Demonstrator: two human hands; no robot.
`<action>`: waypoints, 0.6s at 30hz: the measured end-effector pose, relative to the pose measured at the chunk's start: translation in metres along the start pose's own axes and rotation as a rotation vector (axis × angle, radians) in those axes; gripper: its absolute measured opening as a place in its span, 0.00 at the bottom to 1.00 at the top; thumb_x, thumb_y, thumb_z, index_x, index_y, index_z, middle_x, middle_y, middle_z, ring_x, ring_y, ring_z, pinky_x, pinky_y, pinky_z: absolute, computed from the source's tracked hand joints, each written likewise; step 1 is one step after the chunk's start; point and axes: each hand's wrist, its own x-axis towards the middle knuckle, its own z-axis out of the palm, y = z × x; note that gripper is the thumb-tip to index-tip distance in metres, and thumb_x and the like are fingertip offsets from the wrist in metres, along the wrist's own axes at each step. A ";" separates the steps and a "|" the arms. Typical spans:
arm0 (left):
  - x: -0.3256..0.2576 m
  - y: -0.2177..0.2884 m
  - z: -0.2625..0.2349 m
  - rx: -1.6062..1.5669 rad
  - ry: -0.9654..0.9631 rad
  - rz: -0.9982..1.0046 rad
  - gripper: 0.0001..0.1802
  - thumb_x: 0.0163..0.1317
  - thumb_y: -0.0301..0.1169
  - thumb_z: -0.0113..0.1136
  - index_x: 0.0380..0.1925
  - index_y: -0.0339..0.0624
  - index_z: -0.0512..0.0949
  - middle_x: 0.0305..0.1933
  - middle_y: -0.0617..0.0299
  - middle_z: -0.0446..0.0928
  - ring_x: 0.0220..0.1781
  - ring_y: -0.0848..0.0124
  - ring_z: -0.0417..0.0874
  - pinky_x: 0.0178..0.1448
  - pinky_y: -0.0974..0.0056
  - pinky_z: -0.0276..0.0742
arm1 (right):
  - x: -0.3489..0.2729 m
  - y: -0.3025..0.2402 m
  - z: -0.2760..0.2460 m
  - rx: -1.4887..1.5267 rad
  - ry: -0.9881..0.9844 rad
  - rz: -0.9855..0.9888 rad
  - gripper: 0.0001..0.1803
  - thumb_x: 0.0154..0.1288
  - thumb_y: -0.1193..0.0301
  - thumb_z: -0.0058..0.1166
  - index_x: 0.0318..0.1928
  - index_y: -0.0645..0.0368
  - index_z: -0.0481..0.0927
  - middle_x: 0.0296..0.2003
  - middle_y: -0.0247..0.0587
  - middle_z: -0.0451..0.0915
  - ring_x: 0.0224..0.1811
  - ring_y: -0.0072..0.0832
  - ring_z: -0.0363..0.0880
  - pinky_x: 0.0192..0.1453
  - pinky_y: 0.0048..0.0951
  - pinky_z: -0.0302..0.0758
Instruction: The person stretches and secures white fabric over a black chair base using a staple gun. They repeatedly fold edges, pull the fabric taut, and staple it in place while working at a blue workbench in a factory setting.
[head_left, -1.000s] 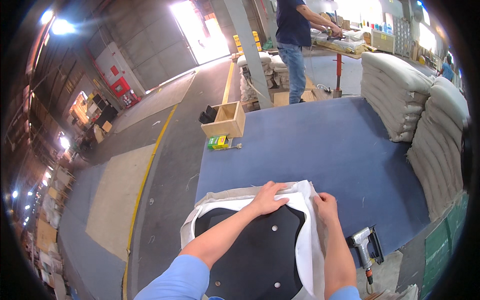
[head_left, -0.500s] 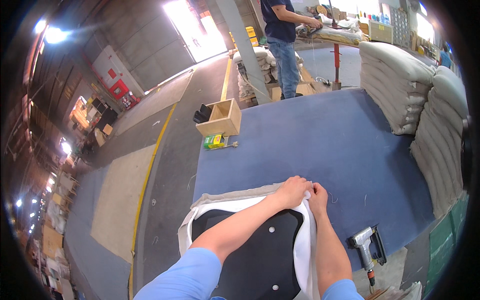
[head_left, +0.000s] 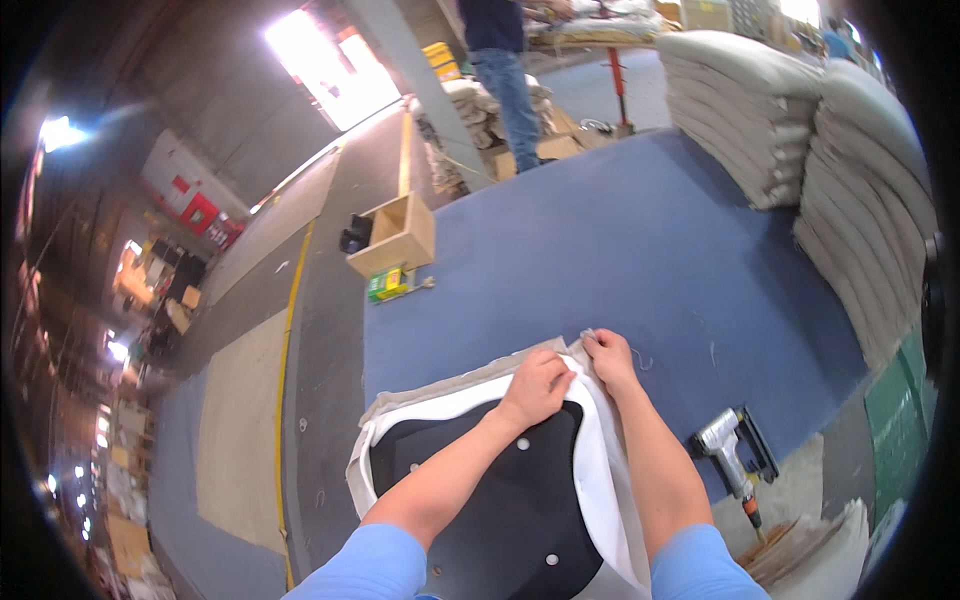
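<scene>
A chair cushion lies face down, with a black backing board (head_left: 490,490) carrying several white round plugs. White padding (head_left: 596,470) rims the board, and grey cover fabric (head_left: 455,383) sticks out around it. At the far right corner, my left hand (head_left: 538,388) is closed with its fingertips on the padding's edge. Just right of it, my right hand (head_left: 610,360) pinches the corner of the cover fabric, lifted away from the padding. A silver staple gun (head_left: 722,440) with a black magazine lies right of my right forearm, its hose connector pointing toward me.
The blue-topped table (head_left: 540,260) bears an open wooden box (head_left: 405,238) and a small green-yellow carton (head_left: 388,284) at its left edge. Tall stacks of grey cushions (head_left: 740,115) stand at the right. Beyond the table, a person in jeans (head_left: 507,100) stands by another workbench.
My hands have moved apart at the corner: the right one has drawn the fabric outward, while the left has come back onto the padding. The whole view has shifted slightly.
</scene>
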 end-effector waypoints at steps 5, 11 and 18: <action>-0.007 0.008 0.010 0.046 0.095 -0.047 0.08 0.66 0.27 0.68 0.29 0.35 0.82 0.34 0.53 0.81 0.42 0.52 0.81 0.49 0.52 0.77 | -0.004 -0.012 0.007 0.077 0.038 0.114 0.12 0.70 0.64 0.65 0.32 0.60 0.87 0.24 0.32 0.81 0.28 0.22 0.74 0.35 0.36 0.70; 0.015 0.005 0.010 0.084 0.025 -0.227 0.13 0.69 0.29 0.66 0.24 0.35 0.81 0.32 0.52 0.81 0.37 0.51 0.81 0.44 0.51 0.78 | 0.002 -0.016 -0.002 0.036 0.080 0.197 0.13 0.71 0.62 0.64 0.36 0.59 0.89 0.29 0.38 0.87 0.32 0.30 0.81 0.40 0.40 0.75; 0.060 -0.042 -0.001 0.304 -0.199 -0.522 0.24 0.60 0.35 0.73 0.55 0.40 0.82 0.38 0.47 0.85 0.42 0.53 0.88 0.52 0.52 0.84 | 0.004 -0.020 0.005 -0.095 0.065 0.160 0.15 0.71 0.60 0.64 0.36 0.60 0.89 0.29 0.41 0.88 0.32 0.32 0.83 0.41 0.42 0.76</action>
